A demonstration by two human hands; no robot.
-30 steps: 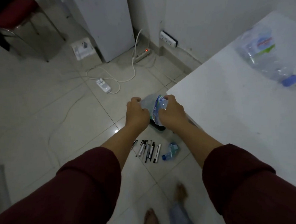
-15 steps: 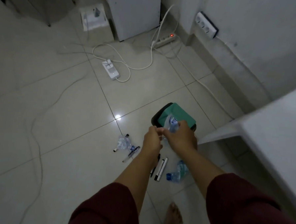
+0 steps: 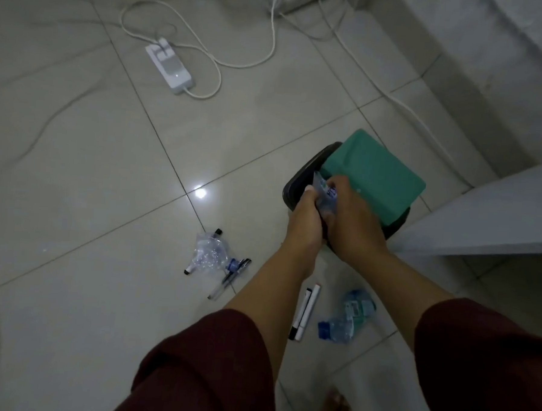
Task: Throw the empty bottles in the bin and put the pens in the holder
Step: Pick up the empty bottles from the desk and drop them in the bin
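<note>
Both hands grip one crumpled clear plastic bottle (image 3: 325, 191) with a blue label. My left hand (image 3: 305, 223) and my right hand (image 3: 353, 222) press it against the opening of a black bin (image 3: 291, 187) with a green swing lid (image 3: 378, 176). A second crushed bottle (image 3: 209, 252) lies on the floor left of my arms, with pens (image 3: 229, 278) under and beside it. A third crushed bottle (image 3: 347, 316) with a blue cap lies between my forearms, next to two white markers (image 3: 305, 314). No pen holder is in view.
A white table edge (image 3: 489, 216) juts in at the right, right next to the bin. A white power adapter (image 3: 170, 65) and cables (image 3: 255, 56) lie on the tiled floor at the back. My bare foot (image 3: 336, 410) shows at the bottom.
My view has tilted down and closer to the floor. Both hands have carried the bottle down from table height to the bin's opening.
</note>
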